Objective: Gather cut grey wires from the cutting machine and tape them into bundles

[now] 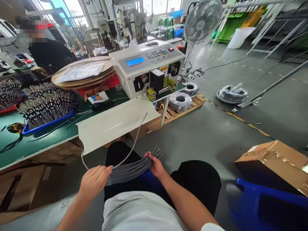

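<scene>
A bundle of cut grey cables (131, 171) lies across my lap, its ends fanned out at the right. My right hand (157, 166) is wrapped around the bundle near those ends. My left hand (95, 180) pinches a single grey cable (137, 136), which curves up above the bundle on one side and sticks out behind the hand on the other. The left end of the bundle is partly hidden by my left hand. Just beyond, a pale curved chute (117, 123) slopes down from a wire cutting machine (146, 67) with a lit blue display.
On the green table (8, 150) stand a blue tray (49, 122) packed with short cables and a tape measure (15, 127). Wrapped cable coils (180, 102) sit on a pallet. A cardboard box (271, 163) and blue bin (247, 192) are at right. Another person sits far left.
</scene>
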{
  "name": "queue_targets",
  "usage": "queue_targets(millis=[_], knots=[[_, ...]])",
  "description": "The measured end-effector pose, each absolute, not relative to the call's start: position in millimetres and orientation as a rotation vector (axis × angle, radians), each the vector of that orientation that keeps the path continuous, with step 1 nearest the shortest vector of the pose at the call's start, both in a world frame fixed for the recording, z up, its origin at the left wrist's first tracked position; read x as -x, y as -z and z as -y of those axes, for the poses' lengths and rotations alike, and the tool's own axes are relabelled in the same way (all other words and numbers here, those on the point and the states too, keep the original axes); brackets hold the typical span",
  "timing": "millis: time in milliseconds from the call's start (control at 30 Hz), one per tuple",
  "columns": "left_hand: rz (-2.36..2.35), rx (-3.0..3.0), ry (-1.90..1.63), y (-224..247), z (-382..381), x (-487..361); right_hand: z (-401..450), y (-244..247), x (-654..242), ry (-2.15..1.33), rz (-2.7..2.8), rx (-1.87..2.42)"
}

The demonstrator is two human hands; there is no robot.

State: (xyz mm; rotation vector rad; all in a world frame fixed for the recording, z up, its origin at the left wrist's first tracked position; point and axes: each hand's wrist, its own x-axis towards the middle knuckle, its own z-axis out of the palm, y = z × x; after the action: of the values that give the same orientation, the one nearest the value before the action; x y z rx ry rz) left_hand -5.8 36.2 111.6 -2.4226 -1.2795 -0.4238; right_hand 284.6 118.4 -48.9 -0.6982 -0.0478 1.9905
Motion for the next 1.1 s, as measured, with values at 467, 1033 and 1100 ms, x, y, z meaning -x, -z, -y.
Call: queue_targets(millis=[467,1033,1100], knots=[[1.653,2.55,0.083,-71,19,16,-113,53,-279,-1.965,0.016,0.771],[1.957,2.244,0.398,-35,-13,12,-109,56,-276,-1.922,0.028,0.661],[1.948,2.3,0.457,-31,-21,-6,-109,57,-277,-1.918,0.029,0.663]])
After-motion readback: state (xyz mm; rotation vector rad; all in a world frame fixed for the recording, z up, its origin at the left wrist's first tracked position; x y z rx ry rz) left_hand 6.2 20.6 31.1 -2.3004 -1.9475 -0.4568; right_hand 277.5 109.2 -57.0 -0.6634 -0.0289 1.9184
